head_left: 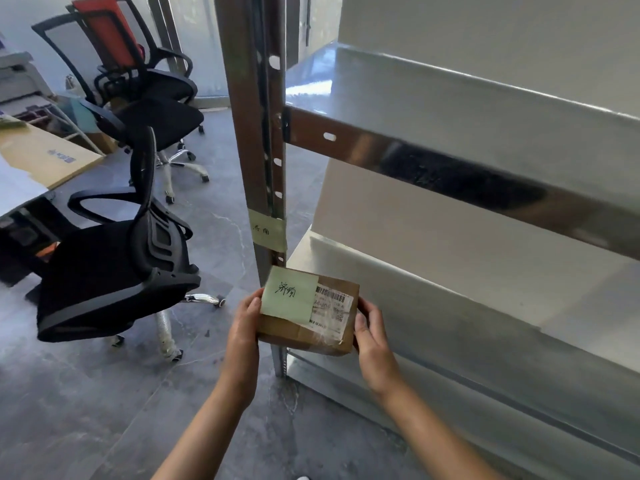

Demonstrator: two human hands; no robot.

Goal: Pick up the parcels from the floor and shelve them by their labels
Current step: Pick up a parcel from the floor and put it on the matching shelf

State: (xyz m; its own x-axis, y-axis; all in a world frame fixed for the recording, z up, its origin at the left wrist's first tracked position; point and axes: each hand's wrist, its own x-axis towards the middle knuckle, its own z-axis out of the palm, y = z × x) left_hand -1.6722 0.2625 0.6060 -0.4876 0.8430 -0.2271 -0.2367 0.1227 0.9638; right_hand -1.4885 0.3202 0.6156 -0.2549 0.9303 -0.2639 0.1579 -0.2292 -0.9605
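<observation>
A small brown cardboard parcel [304, 336] is held in the air in front of the metal shelf's left post [258, 140]. My left hand [244, 327] grips its left end and my right hand [372, 337] its right end. On its top are a pale green note [291, 295] with handwritten characters and a white barcode label [334, 306]. A similar green note [267, 230] with handwriting is taped to the post just above the parcel. The lower shelf board [433, 306] lies right behind the parcel; the upper board [450, 98] is higher up.
Black office chairs stand to the left: one close by [114, 265], others further back [145, 109], one with a red back [110, 32]. A desk corner with a flat cardboard sheet [45, 154] is at far left. Grey tiled floor [86, 410] spreads below.
</observation>
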